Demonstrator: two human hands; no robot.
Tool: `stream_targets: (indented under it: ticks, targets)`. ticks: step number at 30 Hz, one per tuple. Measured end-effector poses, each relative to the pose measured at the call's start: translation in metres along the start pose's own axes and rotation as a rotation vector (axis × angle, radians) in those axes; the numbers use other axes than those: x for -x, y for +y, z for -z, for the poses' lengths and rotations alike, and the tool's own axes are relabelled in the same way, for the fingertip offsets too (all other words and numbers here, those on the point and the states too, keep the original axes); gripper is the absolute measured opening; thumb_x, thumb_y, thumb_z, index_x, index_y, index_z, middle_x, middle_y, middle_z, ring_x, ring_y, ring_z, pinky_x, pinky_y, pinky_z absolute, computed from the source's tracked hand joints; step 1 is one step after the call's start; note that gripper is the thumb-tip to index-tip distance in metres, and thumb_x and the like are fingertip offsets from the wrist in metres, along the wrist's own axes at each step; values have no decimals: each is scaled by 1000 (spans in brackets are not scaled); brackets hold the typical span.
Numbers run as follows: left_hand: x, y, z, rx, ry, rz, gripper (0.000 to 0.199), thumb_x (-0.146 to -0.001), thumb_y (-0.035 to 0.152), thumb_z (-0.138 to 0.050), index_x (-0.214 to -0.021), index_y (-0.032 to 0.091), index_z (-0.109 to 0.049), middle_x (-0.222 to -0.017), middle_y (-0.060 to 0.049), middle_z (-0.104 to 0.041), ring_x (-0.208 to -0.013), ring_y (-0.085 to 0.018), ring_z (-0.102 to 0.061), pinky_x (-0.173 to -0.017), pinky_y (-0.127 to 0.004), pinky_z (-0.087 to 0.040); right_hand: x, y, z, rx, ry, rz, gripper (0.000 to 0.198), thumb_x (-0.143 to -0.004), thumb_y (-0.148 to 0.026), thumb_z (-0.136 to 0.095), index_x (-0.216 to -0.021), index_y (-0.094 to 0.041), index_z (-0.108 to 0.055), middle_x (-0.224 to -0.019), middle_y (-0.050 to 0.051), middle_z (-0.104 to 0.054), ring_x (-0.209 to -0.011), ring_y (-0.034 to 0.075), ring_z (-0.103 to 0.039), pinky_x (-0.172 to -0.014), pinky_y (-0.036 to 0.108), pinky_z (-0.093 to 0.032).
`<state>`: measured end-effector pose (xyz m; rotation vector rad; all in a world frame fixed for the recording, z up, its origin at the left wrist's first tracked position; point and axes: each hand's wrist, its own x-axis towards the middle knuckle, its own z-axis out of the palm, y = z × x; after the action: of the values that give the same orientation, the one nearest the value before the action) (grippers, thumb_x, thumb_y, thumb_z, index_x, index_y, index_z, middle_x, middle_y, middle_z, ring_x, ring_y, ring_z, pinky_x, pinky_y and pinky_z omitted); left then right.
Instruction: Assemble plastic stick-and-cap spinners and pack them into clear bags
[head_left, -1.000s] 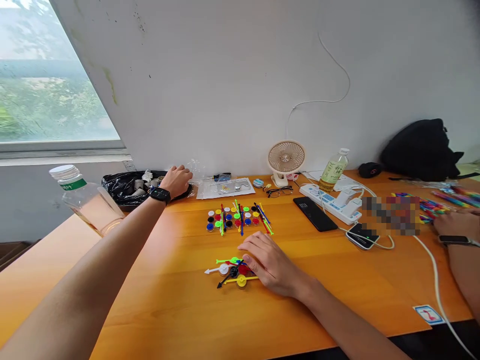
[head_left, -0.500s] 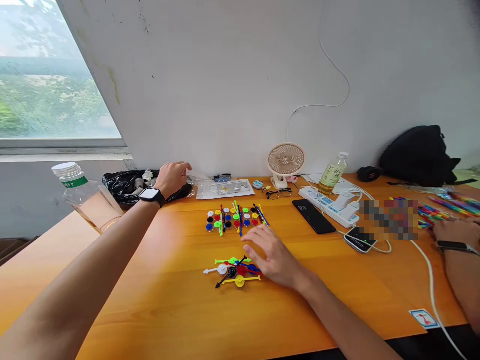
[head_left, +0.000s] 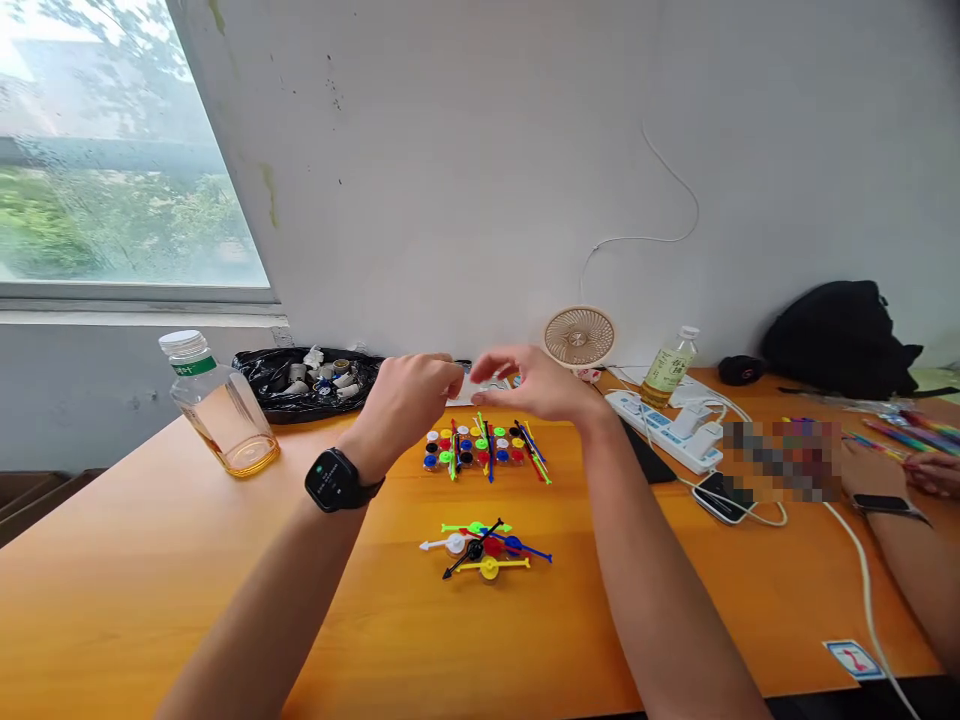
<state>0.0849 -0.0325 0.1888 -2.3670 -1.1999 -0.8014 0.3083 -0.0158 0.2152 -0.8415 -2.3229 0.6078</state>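
My left hand (head_left: 411,400), with a black watch on its wrist, is raised over the far-left end of the rows of small coloured round pieces (head_left: 466,446). Its fingers curl away from me; what they hold, if anything, is hidden. Facing it, my right hand (head_left: 536,385) hovers above the rows' right side, thumb and fingers apart with nothing visible between them. Bundles of coloured plastic arrows (head_left: 491,450) lie across the rows. Closer to me sits a cluster of assembled arrow spinners (head_left: 489,569) in white, black, yellow, green, red and blue, touched by neither hand.
At the left stand a large bottle (head_left: 225,425) and a black plastic bag (head_left: 259,385) with odds and ends. A small fan (head_left: 579,336), a drink bottle (head_left: 670,368), a power strip (head_left: 667,435) and cables occupy the right. Another person's hand (head_left: 877,470) is at far right.
My left hand has come right from beside the black bag. My right hand has risen away from the spinner cluster toward the far side. The view has shifted slightly.
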Motion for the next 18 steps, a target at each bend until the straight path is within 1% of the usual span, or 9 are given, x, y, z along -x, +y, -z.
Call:
stream_targets:
  ticks: [2,4,7,9,10,12,14,16,18]
  targets:
    - [-1,-1,-5,-2,24,-1,22,-81,7,-54,-77,21,-70,-79,-3,-71,-59,-14,-54,-54,-30,-24,-3,8,-4,-5,-63,-59,15,-89,-32,-71,-90,-17,-73,-89,3,-74,-86,18,-67,-80,31,-50]
    - [-2,-5,-7,4,21,5,21,-81,8,-55,-79,21,-72,-81,-3,-72,-61,-15,-56,-54,-30,-24,-4,16,-6,13,-81,-85,15,-89,-32,-70,-86,-17,-71,-83,2,-71,-79,16,-64,-72,29,-47]
    - [-4,-11,-6,55,-28,34,19,-79,9,-59,-79,22,-73,-79,-2,-71,-62,-15,-55,-55,-29,-25,-5,22,-7,39,-38,-67,18,-89,-34,-72,-95,-17,-72,-91,3,-72,-85,16,-63,-74,29,-47]
    - [-4,-13,-4,119,-66,71,18,-76,9,-61,-78,22,-73,-72,0,-67,-59,-14,-52,-55,-28,-27,-7,22,-9,24,-19,-43,27,-86,-38,-78,-104,-18,-73,-101,4,-74,-94,18,-64,-80,30,-49]
    - [-4,-14,-3,157,-78,91,17,-75,10,-62,-76,22,-74,-69,1,-65,-57,-13,-50,-55,-27,-27,-8,21,-10,4,-34,-30,31,-85,-40,-80,-106,-19,-74,-103,5,-74,-96,19,-65,-82,31,-50]
    - [-3,-13,0,227,-103,124,14,-74,12,-65,-74,22,-75,-64,2,-61,-55,-12,-47,-54,-26,-28,-10,18,-14,-52,-109,-7,29,-87,-43,-79,-103,-19,-76,-101,4,-75,-95,19,-66,-83,31,-51]
    - [-1,-14,2,286,-132,133,13,-75,14,-66,-74,22,-76,-62,3,-57,-55,-11,-46,-54,-26,-28,-12,15,-17,-91,-156,7,24,-91,-42,-73,-97,-18,-76,-94,3,-76,-88,18,-66,-80,31,-51]
    - [1,-16,4,333,-153,124,13,-77,16,-66,-76,22,-77,-59,3,-54,-54,-11,-44,-54,-26,-29,-12,12,-17,-79,-123,12,20,-94,-35,-68,-95,-17,-76,-89,3,-75,-84,17,-66,-76,30,-50]
    - [3,-20,5,373,-150,119,10,-81,20,-68,-79,21,-78,-59,4,-52,-54,-11,-43,-54,-25,-29,-11,9,-15,-33,-54,18,17,-93,-29,-65,-93,-17,-76,-88,3,-74,-83,17,-65,-76,30,-49]
